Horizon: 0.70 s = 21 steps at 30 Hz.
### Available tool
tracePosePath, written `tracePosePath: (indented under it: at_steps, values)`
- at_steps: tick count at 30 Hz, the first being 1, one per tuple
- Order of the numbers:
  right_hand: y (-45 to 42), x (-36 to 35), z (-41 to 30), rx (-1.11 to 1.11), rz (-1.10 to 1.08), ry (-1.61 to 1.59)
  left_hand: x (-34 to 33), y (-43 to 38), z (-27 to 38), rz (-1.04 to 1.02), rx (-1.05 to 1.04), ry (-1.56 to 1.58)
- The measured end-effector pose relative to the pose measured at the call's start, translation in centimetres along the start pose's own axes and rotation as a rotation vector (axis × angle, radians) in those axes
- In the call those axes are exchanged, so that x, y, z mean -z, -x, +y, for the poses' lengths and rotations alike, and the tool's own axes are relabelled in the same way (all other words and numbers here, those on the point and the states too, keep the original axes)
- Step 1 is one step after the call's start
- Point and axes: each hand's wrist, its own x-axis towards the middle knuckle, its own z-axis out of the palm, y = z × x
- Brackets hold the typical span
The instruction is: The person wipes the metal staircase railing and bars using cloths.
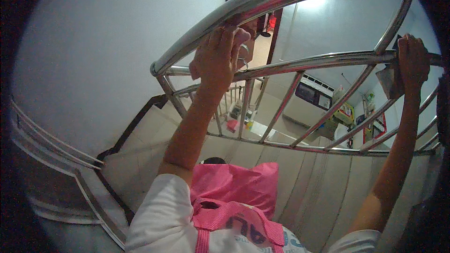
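My left hand (pixel 214 54) is up at the underside of the thick top handrail (pixel 207 24) of a stainless-steel stair railing. It holds what looks like a pinkish cloth (pixel 242 36), bunched and partly hidden by my fingers. A small curved metal piece shows just beside that hand. Farther right, my right hand (pixel 413 59) grips a dark grey cloth (pixel 389 81) at the middle rail (pixel 316 61). One flap of the grey cloth hangs below this rail. Pink fabric with webbing straps (pixel 235 186) covers my front over a white printed shirt.
Slanted steel balusters (pixel 283 107) run below the middle rail. Tiled stairs (pixel 140 147) with dark skirting descend beside a pale wall (pixel 88 59). Beyond the railing, lower down, are a white appliance (pixel 313 93), assorted household items and a doorway (pixel 262 49).
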Motion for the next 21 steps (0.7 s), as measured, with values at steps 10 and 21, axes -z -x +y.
tracePosePath:
  at_steps: [10,21]
  values:
    - [-0.4,0.6,-1.1,-0.118,0.001,-0.127,-1.1,0.4,1.8,-0.534,-0.258,-0.082]
    - [-1.3,3.7,-2.4,-0.043,-0.015,-0.059,0.5,-0.9,1.1,-0.536,-0.213,-0.144]
